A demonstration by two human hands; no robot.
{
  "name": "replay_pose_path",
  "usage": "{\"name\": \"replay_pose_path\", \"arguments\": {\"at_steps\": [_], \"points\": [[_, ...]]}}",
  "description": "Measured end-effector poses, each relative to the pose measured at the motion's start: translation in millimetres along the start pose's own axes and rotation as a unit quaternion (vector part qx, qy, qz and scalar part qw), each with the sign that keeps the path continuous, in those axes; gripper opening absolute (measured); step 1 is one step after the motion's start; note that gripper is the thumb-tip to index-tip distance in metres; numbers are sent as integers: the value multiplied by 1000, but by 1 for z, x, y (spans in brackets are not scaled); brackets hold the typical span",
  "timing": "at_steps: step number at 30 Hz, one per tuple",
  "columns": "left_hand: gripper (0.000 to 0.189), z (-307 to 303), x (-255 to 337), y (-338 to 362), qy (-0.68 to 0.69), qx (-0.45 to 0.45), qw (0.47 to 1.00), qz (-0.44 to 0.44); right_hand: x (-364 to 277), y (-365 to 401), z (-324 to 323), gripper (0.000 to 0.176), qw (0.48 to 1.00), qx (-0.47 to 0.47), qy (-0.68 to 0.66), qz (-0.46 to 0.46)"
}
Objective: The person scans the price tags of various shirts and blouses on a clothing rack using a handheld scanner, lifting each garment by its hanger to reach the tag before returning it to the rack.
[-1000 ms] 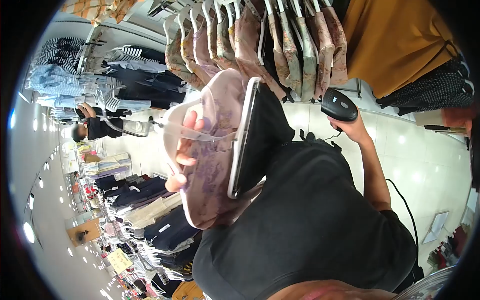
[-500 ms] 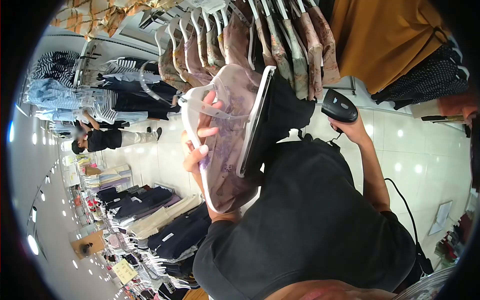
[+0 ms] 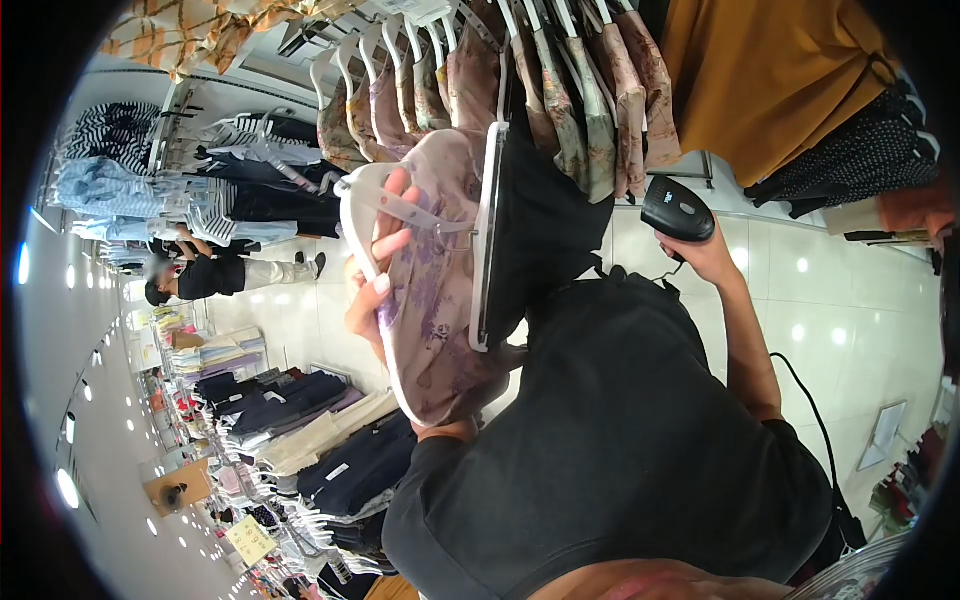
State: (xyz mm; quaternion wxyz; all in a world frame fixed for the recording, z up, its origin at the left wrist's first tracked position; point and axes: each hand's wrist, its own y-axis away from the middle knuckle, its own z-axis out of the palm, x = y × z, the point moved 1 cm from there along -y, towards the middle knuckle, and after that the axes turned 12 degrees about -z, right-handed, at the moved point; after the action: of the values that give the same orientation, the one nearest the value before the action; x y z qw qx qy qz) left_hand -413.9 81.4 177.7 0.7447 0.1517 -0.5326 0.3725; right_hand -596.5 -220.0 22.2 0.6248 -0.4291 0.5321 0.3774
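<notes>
At the left, the fingers of the left hand are parted around the upper part of a white hanger, the thumb lying along its edge. The hanger carries a pink blouse with purple flowers, just above the near left shoulder. A translucent strap joins it to a white clip bar, and a black garment hangs from that bar. Against the earlier frame, this set sits slightly farther left, the bar runs straighter up the view, and the hook has swung from an open arc to a flatter line.

At the right, the right hand grips a black handheld scanner in the same spot as before; its fingers are mostly hidden, so I cannot tell how tightly they close. Beyond both hands, floral tops hang in a row, with mustard fabric to the right. Pale floor tiles shine beside the right forearm, and another person stands well apart at the far left.
</notes>
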Motion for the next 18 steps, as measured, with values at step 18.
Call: {"name": "replay_pose_path", "arguments": {"at_steps": [18], "points": [[53,-24,-59,-49,-132,-30,991,-3,1,12,-8,13,999,44,-21,0]]}}
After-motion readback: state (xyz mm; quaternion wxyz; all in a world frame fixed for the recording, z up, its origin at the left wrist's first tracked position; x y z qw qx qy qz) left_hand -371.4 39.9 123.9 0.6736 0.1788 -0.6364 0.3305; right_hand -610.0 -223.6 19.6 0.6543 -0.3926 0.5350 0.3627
